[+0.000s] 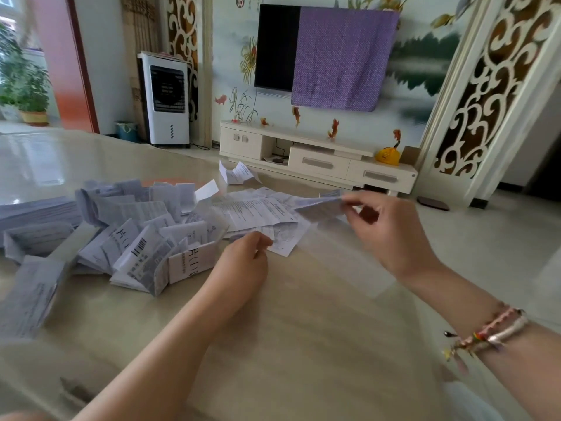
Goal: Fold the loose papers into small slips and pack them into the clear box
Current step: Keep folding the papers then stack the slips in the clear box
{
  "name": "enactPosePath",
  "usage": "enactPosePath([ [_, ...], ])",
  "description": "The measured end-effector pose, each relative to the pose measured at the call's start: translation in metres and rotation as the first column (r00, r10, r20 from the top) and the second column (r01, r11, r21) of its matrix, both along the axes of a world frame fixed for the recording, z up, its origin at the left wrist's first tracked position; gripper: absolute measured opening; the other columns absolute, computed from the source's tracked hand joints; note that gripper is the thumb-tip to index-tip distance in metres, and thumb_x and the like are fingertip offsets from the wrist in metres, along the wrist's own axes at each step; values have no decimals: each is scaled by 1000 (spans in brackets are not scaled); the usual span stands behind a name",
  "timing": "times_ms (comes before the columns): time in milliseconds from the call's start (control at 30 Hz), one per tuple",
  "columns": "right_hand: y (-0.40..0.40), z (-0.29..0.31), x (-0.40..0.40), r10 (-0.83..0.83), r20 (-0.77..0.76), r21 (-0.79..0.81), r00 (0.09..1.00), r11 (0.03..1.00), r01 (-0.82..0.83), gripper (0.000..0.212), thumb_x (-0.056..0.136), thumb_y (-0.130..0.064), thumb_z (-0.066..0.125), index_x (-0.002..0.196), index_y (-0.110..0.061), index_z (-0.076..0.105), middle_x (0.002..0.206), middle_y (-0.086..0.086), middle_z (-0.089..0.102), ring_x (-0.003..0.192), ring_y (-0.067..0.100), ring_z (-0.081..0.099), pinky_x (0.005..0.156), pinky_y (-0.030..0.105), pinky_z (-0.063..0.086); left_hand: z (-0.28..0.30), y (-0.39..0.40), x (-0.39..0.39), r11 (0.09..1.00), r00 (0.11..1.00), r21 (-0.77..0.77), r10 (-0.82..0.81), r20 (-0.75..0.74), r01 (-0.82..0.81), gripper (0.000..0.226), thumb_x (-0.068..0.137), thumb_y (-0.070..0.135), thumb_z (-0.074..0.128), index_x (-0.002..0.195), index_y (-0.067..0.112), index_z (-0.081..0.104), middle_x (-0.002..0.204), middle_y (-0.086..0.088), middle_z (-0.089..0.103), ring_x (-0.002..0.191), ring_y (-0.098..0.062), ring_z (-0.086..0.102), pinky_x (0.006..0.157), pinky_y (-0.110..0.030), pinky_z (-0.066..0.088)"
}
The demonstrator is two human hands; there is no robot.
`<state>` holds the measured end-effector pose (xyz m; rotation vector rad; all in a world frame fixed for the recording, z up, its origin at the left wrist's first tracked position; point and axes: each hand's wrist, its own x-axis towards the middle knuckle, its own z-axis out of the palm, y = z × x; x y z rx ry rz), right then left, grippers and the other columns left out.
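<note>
A person sits at a glossy beige counter [303, 314] and both bare forearms reach in from the bottom of the frame.

The right hand [385, 229], at middle right, is raised above the counter. Its fingers [353, 205] are pinched closed on the right end of a folded paper slip [318, 208], which sticks out to the left and is blurred. Beaded bracelets [488, 332] circle that wrist.

The left hand [246, 256], at the centre, rests on the counter. Its fingers are curled inward against the near edge of a spread of loose printed sheets [258, 211] in the middle of the frame. Whether they actually hold a sheet cannot be told.

A heap of already folded slips [136, 238] fills the left middle. Flat stacked paper [33, 211] lies at the far left edge. One crumpled sheet [238, 173] sits apart, higher up at the counter's far edge.

The clear box cannot be made out; it may be hidden under or behind the heap.

The step in hand seems to be finishing one slip and reaching for the next sheet. To do it well:
- Press each crease flat against the counter, so the slip stays shut.
- Match the size of the slips in the heap, so they pack tightly.
- Lift one sheet only from the spread; thin paper clings.
- Keep finished slips well apart from unfolded sheets.
</note>
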<state>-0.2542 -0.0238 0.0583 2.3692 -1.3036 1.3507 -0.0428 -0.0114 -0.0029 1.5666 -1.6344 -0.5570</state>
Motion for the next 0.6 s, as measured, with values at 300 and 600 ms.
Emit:
enactPosePath([
  [300,-87,6,-54,-343,63,107,937,936,335,21,94,-11,57,110,-7,71,98,9,73,86,21,68,77,42,57,-5,-20,-18,999,998,43,21,-56,-19,37,94,4,38,118,21,60,125,6,60,114,-10,53,82,-15,32],
  [600,-96,-3,-37,-315,-268,445,910,798,407,45,91,-10,55,136,-18,52,138,8,54,124,29,51,100,47,45,1,-13,-5,999,998,38,25,-62,-23,37,93,5,38,118,24,59,126,7,59,108,-8,53,82,-18,36],
])
